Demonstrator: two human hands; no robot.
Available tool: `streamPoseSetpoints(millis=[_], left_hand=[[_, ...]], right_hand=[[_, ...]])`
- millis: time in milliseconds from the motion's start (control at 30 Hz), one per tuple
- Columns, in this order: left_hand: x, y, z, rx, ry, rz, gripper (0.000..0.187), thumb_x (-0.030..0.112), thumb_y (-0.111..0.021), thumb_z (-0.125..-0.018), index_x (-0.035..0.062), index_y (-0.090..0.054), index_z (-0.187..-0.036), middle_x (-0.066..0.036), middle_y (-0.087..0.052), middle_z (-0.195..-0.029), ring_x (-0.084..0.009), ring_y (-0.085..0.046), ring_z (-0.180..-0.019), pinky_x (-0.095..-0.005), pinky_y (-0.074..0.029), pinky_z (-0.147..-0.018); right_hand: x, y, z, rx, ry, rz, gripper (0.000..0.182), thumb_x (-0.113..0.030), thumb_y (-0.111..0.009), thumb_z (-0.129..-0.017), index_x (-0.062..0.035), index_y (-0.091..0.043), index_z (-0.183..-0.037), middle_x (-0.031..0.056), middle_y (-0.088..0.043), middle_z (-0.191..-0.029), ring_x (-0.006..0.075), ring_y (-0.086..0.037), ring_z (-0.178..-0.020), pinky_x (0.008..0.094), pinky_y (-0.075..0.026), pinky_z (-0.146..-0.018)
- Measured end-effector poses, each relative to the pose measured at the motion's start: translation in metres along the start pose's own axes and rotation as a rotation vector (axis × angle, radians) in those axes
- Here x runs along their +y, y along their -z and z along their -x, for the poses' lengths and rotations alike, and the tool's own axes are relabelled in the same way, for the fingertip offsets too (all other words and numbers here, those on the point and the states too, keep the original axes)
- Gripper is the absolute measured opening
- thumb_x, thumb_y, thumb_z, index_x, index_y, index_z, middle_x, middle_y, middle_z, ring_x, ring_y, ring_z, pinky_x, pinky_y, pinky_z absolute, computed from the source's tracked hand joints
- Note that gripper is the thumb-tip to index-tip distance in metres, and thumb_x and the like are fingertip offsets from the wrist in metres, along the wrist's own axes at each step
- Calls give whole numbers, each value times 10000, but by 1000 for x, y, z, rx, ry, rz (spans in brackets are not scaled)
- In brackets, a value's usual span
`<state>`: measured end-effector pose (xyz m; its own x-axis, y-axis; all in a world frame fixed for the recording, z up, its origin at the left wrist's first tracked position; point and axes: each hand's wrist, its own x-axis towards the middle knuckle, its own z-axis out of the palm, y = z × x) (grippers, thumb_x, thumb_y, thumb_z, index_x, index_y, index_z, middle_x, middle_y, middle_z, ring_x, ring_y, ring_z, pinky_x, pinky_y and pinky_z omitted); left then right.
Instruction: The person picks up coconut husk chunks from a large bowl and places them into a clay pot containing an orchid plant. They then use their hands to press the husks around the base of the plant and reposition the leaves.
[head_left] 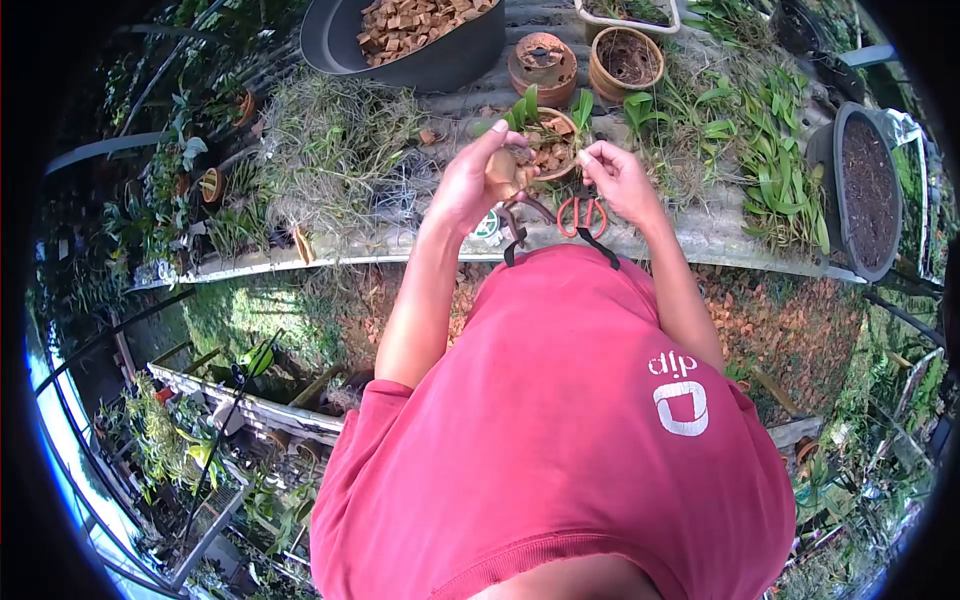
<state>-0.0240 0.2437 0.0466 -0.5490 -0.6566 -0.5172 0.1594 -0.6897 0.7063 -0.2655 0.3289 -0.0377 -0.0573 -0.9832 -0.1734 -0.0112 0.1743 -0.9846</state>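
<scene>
My left hand [472, 178] is cupped palm-up at the left side of a clay pot [556, 172], its thumb raised and its fingers curled around brown husk chips [508, 172]. More chips fill the pot, and green leaves [523, 108] of a small plant stand over its rim. On the pot's right side, the thumb and forefinger of my right hand [617, 180] are pinched together close to the rim. What they hold is too small to make out. Just below that hand lie scissors with orange handles [580, 216], beside a dark curved tool [538, 208].
A large black tub [400, 62] of brown chips stands at the back left. Two more clay pots [542, 68] [626, 62] sit behind the work spot. Dry, stringy plants [335, 140] cover the left, leafy plants [785, 175] the right, near a soil-filled black pot [868, 190].
</scene>
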Motion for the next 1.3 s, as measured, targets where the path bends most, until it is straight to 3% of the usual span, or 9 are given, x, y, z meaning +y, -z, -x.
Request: streamPoseSetpoints(millis=[167, 300, 433, 533, 700, 900, 1000, 1133, 1300], left_hand=[[-88, -11, -23, 114, 85, 141, 510, 579, -539, -1068, 98, -566, -1235, -89, -698, -1060, -190, -711, -887, -355, -569, -684], [-129, 0, -46, 160, 156, 420, 537, 640, -497, -1061, 120, -553, -1182, -67, -660, -1044, -180, -656, -853, -371, -563, -686], [-141, 15, -61, 299, 170, 268, 520, 640, -504, -1059, 135, -548, -1173, -55, -613, -934, -195, -637, -778, -393, -558, -669], [-149, 27, -75, 284, 192, 270, 522, 640, -513, -1056, 131, -558, -1158, -43, -610, -933, -190, -638, -782, -398, -554, -674], [-138, 28, -80, 271, 125, 121, 511, 590, -520, -1073, 104, -573, -1221, -38, -601, -924, -177, -632, -775, -379, -556, -651], [-137, 21, -75, 432, -57, -438, 530, 464, -643, -1035, 85, -602, -1403, -57, -644, -944, -170, -656, -723, -329, -530, -659], [-131, 9, -78, 432, -79, -737, 590, 404, -673, -986, 67, -606, -1465, -171, -757, -1105, -237, -752, -891, -356, -577, -842], [-134, -4, -109, 496, 41, -937, 600, 463, -641, -953, 124, -629, -1448, -255, -715, -1274, -382, -655, -1266, -451, -498, -1087], [-123, -20, -114, 607, 112, -1050, 675, 456, -632, -947, 153, -517, -1540, -248, -665, -1380, -414, -618, -1309, -479, -467, -1131]], right_hand=[[-3, -10, 32, -162, -268, -178, 459, -282, -636, -1077, -56, -561, -1469, 110, -665, -1192, 140, -688, -872, 300, -579, -756], [17, -15, 27, -181, -131, 148, 499, -276, -701, -1031, -36, -570, -1448, 181, -648, -1272, 208, -730, -933, 345, -594, -786], [67, 19, 11, 270, -220, 517, 729, -276, -856, -883, -62, -514, -1490, 206, -605, -1366, 260, -724, -1035, 374, -603, -842], [62, 23, -4, 250, 4, 512, 804, -230, -864, -861, -99, -458, -1542, 203, -600, -1367, 281, -718, -1044, 399, -607, -853], [82, -9, -30, 68, 196, 504, 428, -109, -793, -871, 0, -706, -1276, 190, -707, -1021, 315, -746, -871, 407, -604, -829], [97, -20, -36, -38, 418, 648, 325, -10, -598, -949, 37, -688, -1258, 242, -704, -1200, 425, -668, -1111, 472, -537, -990], [93, -18, -29, -62, 362, 551, 308, 29, -540, -943, 51, -682, -1215, 234, -706, -1186, 426, -662, -1129, 476, -531, -998], [92, -9, -21, 24, 171, 397, 284, 64, -483, -934, 44, -676, -1142, 228, -715, -1116, 429, -698, -1038, 447, -564, -936], [111, 5, -38, 366, -45, 151, 260, -176, -758, -963, 0, -691, -1143, 86, -736, -1010, 146, -705, -875, 296, -584, -780]])
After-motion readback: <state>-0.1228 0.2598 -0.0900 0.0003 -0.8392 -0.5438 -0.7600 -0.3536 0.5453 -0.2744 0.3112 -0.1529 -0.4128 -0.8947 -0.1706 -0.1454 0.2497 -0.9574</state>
